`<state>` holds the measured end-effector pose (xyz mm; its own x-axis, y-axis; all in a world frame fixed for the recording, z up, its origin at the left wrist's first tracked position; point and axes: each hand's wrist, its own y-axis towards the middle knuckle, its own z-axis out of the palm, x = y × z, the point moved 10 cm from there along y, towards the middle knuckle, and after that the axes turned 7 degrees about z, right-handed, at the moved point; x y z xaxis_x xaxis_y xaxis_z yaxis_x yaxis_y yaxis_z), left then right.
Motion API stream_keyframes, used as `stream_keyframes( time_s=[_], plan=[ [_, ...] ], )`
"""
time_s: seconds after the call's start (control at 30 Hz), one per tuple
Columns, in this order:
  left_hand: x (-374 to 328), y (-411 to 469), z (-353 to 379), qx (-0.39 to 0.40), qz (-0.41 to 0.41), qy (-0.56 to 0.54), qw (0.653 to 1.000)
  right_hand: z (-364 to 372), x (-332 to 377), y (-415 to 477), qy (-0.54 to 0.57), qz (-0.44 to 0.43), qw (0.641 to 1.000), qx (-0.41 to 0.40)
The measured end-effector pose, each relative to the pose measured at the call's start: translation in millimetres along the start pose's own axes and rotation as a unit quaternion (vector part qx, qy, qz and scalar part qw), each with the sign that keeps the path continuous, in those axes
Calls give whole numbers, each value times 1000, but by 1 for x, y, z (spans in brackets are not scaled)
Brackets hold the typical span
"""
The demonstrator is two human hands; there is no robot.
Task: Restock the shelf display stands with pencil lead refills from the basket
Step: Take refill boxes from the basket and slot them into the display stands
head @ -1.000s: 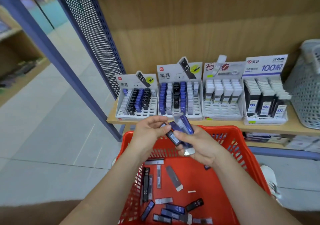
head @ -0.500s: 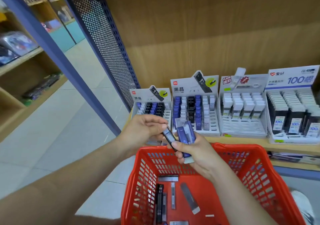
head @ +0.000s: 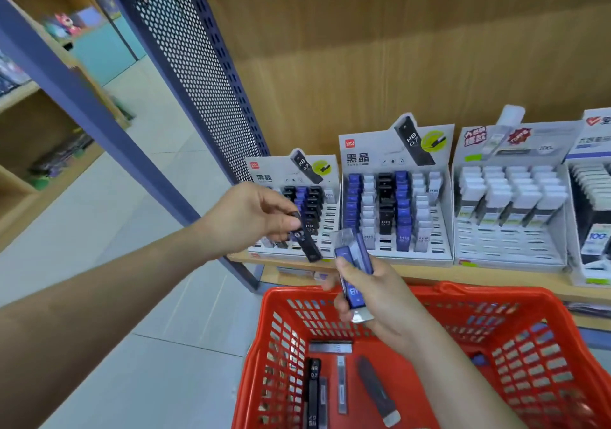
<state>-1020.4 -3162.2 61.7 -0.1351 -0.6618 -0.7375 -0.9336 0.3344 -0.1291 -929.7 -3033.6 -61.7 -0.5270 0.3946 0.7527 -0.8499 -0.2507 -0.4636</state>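
My left hand (head: pixel 251 220) pinches a black lead refill case (head: pixel 307 242) in front of the leftmost display stand (head: pixel 294 204). Over the red basket (head: pixel 429 356), my right hand (head: pixel 377 299) grips a bundle of blue and clear refill cases (head: pixel 352 270). Several loose refill cases (head: pixel 330 379) lie on the basket floor. The second display stand (head: pixel 395 194) holds rows of blue, black and clear cases. All stands sit on the wooden shelf (head: pixel 429 273).
Two more stands (head: pixel 509 197) with white and black boxes stand further right on the shelf. A blue perforated metal panel (head: pixel 191 65) and post border the shelf's left end. Tiled floor and another wooden shelving unit (head: pixel 39 124) lie to the left.
My left hand has pulled one black case away from the bundle and moved it up toward the leftmost stand. The camera has moved closer to the shelf.
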Motion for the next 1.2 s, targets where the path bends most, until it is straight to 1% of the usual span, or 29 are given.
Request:
stream_keyframes(
  time_s=[0.07, 0.1, 0.2, 0.27, 0.37, 0.47, 0.63, 0.73, 0.8, 0.9, 0.97, 1.03, 1.1, 1.2],
  plan=[
    [11, 16, -14, -30, 15, 118, 992, -8, -4, 5, -29, -6, 999, -16],
    [16, 22, -16, -36, 23, 157, 987, -12, -6, 6, -41, -9, 999, -20],
    [25, 35, -2, -34, 56, 214, 975, -20, -11, 10, -76, -9, 997, -22],
    [29, 40, 12, -37, 80, 239, 967, -23, -15, 12, -61, -2, 998, -23],
    [39, 43, 27, -31, 95, 252, 963, -21, -19, 15, -19, 8, 1000, -16],
    [43, 45, 33, -29, 107, 249, 962, -18, -19, 15, -18, 5, 1000, -10],
    [45, 49, 34, -51, 122, 246, 960, -18, -17, 12, -31, -1, 1000, -1],
    [44, 49, 39, -42, 136, 248, 958, -21, -16, 11, -16, 4, 1000, -12],
    [39, 48, 44, -33, 169, 272, 947, -23, -16, 10, 2, 11, 1000, -20],
    [35, 50, 54, -24, 238, 342, 909, -26, -18, 8, 30, 31, 999, -31],
    [40, 53, 60, -13, 224, 355, 908, -27, -20, 7, 62, 48, 996, -36],
    [42, 58, 62, -13, 196, 351, 915, -27, -20, 7, 96, 58, 993, -33],
    [42, 60, 60, -20, 174, 348, 921, -27, -17, 7, 113, 52, 992, -27],
    [33, 57, 55, -40, 169, 348, 921, -24, -9, 5, 101, 25, 995, -11]
  ],
)
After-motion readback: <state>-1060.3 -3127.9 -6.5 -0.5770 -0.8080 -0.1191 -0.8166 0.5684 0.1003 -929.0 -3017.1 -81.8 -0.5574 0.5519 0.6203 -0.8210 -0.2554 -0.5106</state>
